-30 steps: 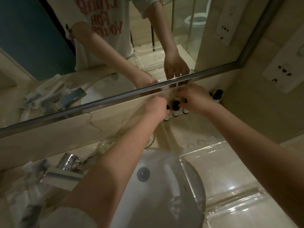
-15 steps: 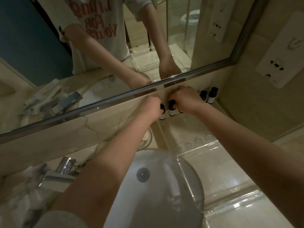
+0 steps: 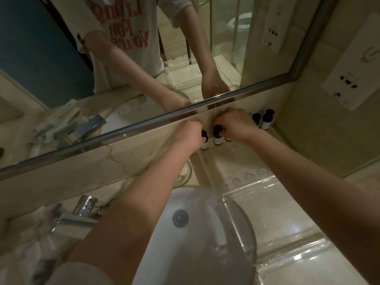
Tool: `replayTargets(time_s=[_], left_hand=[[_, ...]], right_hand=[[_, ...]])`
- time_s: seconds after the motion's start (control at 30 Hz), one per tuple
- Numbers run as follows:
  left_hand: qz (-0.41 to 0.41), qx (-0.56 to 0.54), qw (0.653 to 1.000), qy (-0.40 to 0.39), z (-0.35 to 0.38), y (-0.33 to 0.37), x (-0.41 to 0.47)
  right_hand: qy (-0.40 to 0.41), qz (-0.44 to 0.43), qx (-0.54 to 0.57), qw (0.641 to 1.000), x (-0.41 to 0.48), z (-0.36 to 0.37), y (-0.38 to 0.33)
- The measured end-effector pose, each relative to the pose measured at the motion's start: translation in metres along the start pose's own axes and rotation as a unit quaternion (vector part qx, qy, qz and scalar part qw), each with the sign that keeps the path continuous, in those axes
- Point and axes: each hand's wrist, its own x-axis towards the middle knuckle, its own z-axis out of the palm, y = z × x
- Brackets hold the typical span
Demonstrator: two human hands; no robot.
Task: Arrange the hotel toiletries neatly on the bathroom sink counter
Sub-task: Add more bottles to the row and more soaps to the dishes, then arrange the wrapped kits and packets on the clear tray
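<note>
Though dim, fingers [image 3: 223, 126] on bottles [image 3: 217, 139] (upright).

Mirror [image 3: 41, 58], chrome faucet [image 3: 82, 214] left, wall socket [image 3: 347, 79] right.

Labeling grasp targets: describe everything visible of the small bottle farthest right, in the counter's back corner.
The far-right bottle is small and slim: dark cap and neck, white label on the lower body; material unclear in dim light. It stands upright on the beige stone-look counter in the back corner, below the mirror frame, close beside a similar bottle on its left; contact between them cannot be told. No hand touches it; the right hand is further left.
</note>
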Motion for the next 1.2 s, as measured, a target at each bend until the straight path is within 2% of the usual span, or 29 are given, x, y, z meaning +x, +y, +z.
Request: replayTargets(time_s=[0.13,0.27,0.47,0.9,1.1,1.2], left_hand=[[0.009,0.040,0.999,0.008,-0.003,0.001,-0.006],[0.008,0.085,0.996,0.017,-0.011,-0.003,-0.019],[-0.013,0.105,0.994,0.040,-0.027,-0.016,-0.072],[-0.099,0.040,0.991,0.085,-0.020,-0.088,-0.242],[-0.130,0.032,0.988,0.070,-0.009,-0.147,-0.319],[-0.179,0.024,0.981,0.066,0.003,-0.180,-0.361]], right_hand=[[-0.001,0.006,-0.003,1.000,-0.006,-0.004,-0.001],[0.031,0.008,-0.018,0.999,-0.019,-0.006,-0.007],[0.051,0.026,-0.016,0.998,-0.060,-0.017,-0.039],[0.042,-0.045,0.009,0.998,-0.153,-0.023,-0.190],[-0.012,-0.097,0.027,0.995,-0.175,0.005,-0.269],[-0.036,-0.131,0.036,0.990,-0.184,0.027,-0.310]])
